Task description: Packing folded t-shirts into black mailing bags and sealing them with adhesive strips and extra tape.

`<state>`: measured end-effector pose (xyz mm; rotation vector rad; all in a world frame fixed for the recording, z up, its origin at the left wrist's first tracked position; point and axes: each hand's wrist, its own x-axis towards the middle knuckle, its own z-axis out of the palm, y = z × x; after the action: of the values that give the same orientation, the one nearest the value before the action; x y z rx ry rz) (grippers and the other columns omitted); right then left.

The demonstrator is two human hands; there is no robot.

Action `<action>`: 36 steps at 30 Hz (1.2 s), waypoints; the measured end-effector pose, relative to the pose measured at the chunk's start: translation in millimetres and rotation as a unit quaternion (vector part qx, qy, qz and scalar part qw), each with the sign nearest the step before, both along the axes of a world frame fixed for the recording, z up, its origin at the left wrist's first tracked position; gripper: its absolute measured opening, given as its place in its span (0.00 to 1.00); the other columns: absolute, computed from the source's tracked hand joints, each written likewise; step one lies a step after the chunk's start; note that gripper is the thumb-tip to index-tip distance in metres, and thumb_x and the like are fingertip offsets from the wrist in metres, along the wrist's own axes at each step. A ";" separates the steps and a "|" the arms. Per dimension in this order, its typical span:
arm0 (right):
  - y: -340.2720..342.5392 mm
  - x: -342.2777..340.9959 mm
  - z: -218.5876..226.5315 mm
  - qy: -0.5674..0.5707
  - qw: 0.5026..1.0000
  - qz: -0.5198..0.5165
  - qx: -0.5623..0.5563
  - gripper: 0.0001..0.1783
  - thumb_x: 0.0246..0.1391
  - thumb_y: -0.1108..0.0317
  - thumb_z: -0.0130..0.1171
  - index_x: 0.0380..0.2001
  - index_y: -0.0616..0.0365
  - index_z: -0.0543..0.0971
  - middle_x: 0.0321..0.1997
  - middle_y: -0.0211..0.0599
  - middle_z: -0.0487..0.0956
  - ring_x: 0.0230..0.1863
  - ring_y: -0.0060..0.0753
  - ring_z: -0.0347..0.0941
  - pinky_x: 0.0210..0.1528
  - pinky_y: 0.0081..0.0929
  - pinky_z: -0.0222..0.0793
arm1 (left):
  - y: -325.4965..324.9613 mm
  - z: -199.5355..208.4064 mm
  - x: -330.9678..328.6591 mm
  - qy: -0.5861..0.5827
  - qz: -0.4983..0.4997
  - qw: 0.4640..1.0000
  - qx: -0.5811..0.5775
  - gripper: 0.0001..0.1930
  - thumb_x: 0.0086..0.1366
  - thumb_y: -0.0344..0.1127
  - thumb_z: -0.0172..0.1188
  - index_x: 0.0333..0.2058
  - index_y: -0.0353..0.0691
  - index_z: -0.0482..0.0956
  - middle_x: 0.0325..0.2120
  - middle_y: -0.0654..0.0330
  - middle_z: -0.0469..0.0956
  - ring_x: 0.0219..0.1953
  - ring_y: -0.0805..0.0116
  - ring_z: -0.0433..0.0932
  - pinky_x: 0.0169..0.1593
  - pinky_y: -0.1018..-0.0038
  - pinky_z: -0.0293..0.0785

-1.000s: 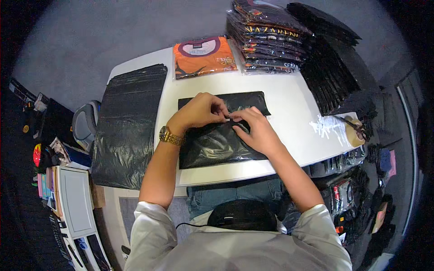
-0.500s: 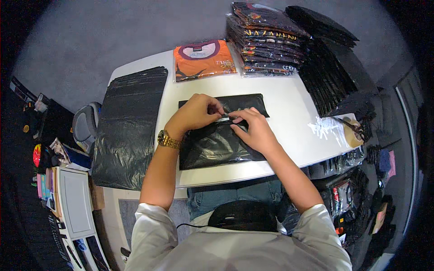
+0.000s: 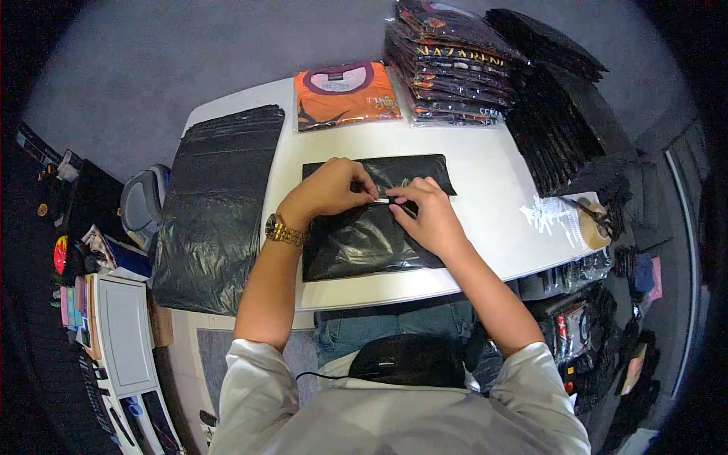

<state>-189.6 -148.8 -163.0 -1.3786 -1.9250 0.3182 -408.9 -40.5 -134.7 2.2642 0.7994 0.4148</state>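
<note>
A folded black plastic bag (image 3: pixel 356 252) lies flat on the white table in front of me. My left hand (image 3: pixel 334 188), with a gold watch at its wrist, has thumb and fingertips pinched at a small white strip (image 3: pixel 382 201) near the middle of the bag. From the other side, my right hand (image 3: pixel 431 214) reaches in; its index fingertip is at the strip's right end, while the thumb rests apart on the bag. What lies under the fingertips is hidden.
Flat black bags (image 3: pixel 212 205) form a pile at the table's left. An orange shirt in clear plastic (image 3: pixel 345 98) lies at the far side, next to a tall stack of bagged shirts (image 3: pixel 455 72). More black packages (image 3: pixel 553 133) and loose white strips (image 3: pixel 552 218) are on the right.
The fingertips of both hands have shifted slightly, and more of the white strip shows between them. The bag stays on the table beneath my hands.
</note>
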 end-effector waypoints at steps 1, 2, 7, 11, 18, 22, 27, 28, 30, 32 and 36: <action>0.0 -1.2 0.2 0.004 1.000 -0.007 -0.002 0.12 0.51 0.73 0.71 0.41 0.58 0.87 0.35 0.41 0.82 0.43 0.50 0.75 0.51 0.42 0.74 | 2.3 -0.8 -1.5 -0.009 0.006 1.000 0.011 0.07 0.56 0.28 0.73 0.34 0.38 0.91 0.33 0.54 0.88 0.37 0.61 0.86 0.46 0.67 0.81; 0.0 -2.3 0.8 0.004 1.000 -0.006 -0.002 0.12 0.51 0.73 0.71 0.41 0.58 0.87 0.35 0.41 0.82 0.43 0.50 0.75 0.51 0.42 0.74 | 3.9 -1.6 -3.5 -0.019 0.012 1.000 0.022 0.07 0.56 0.29 0.73 0.35 0.38 0.91 0.33 0.55 0.88 0.37 0.61 0.86 0.46 0.67 0.81; 3.1 -5.4 0.4 -0.024 0.999 -0.029 0.004 0.10 0.50 0.72 0.72 0.39 0.57 0.88 0.33 0.39 0.81 0.41 0.48 0.74 0.48 0.41 0.73 | 5.5 -0.2 -8.9 0.006 0.035 0.999 0.009 0.08 0.55 0.32 0.72 0.32 0.34 0.90 0.28 0.51 0.88 0.30 0.63 0.86 0.38 0.69 0.81; 5.3 -4.6 -0.5 -0.014 1.000 -0.026 -0.009 0.09 0.50 0.71 0.73 0.37 0.56 0.89 0.31 0.38 0.80 0.41 0.47 0.74 0.47 0.41 0.73 | -1.3 8.8 -6.8 0.049 0.041 0.998 -0.011 0.07 0.54 0.30 0.74 0.32 0.37 0.91 0.30 0.54 0.88 0.33 0.65 0.85 0.41 0.70 0.80; 10.6 -2.3 1.7 -0.001 0.999 -0.026 -0.027 0.07 0.50 0.70 0.73 0.35 0.55 0.89 0.29 0.39 0.80 0.38 0.46 0.75 0.45 0.40 0.72 | 0.2 7.3 -7.3 0.037 0.019 0.999 -0.012 0.06 0.54 0.29 0.74 0.32 0.38 0.91 0.29 0.56 0.87 0.31 0.68 0.83 0.40 0.70 0.79; 13.7 -2.0 1.4 -0.005 0.999 -0.018 -0.042 0.08 0.50 0.71 0.73 0.35 0.57 0.89 0.28 0.40 0.79 0.37 0.45 0.75 0.44 0.40 0.71 | -0.3 6.1 -8.3 0.034 0.018 0.999 -0.019 0.07 0.53 0.29 0.74 0.32 0.37 0.91 0.29 0.57 0.86 0.30 0.68 0.82 0.40 0.70 0.79; 12.9 0.1 3.2 -0.011 0.997 -0.029 -0.068 0.06 0.50 0.69 0.73 0.33 0.53 0.89 0.30 0.37 0.80 0.41 0.47 0.75 0.47 0.43 0.74 | 2.4 2.9 -5.8 0.033 0.013 0.999 -0.024 0.07 0.53 0.29 0.75 0.32 0.38 0.91 0.28 0.57 0.86 0.31 0.67 0.81 0.40 0.69 0.79; 12.6 -1.0 3.6 -0.005 0.997 -0.028 -0.067 0.05 0.50 0.70 0.73 0.33 0.53 0.89 0.30 0.37 0.80 0.41 0.47 0.76 0.47 0.43 0.74 | 2.6 2.3 -7.2 0.032 0.013 0.999 -0.019 0.07 0.53 0.29 0.75 0.32 0.38 0.91 0.28 0.57 0.85 0.31 0.67 0.81 0.40 0.69 0.79; 12.0 -2.6 4.7 -0.003 0.997 -0.026 -0.069 0.06 0.50 0.70 0.73 0.33 0.53 0.89 0.30 0.37 0.80 0.41 0.47 0.76 0.47 0.43 0.74 | 2.8 0.8 -9.8 0.031 0.013 0.999 -0.014 0.07 0.53 0.29 0.75 0.32 0.39 0.91 0.28 0.57 0.85 0.31 0.67 0.81 0.40 0.69 0.79; 12.2 -1.9 5.2 -0.004 0.997 -0.025 -0.069 0.06 0.50 0.70 0.73 0.33 0.53 0.89 0.30 0.37 0.80 0.41 0.48 0.76 0.47 0.43 0.74 | 3.0 0.3 -10.0 0.033 0.013 0.999 -0.022 0.06 0.54 0.30 0.75 0.32 0.40 0.91 0.28 0.57 0.85 0.31 0.68 0.81 0.40 0.69 0.79; 10.7 -1.7 4.5 -0.005 0.997 -0.030 -0.070 0.06 0.51 0.69 0.73 0.34 0.52 0.89 0.30 0.37 0.80 0.42 0.48 0.75 0.48 0.43 0.73 | 2.4 1.6 -9.4 0.036 0.011 0.999 -0.017 0.06 0.54 0.30 0.75 0.32 0.40 0.92 0.29 0.57 0.85 0.31 0.68 0.81 0.40 0.70 0.78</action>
<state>-191.2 -138.1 -158.5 -1.5274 -1.8962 0.4241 -418.3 -38.2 -133.2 2.2504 0.8622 0.3290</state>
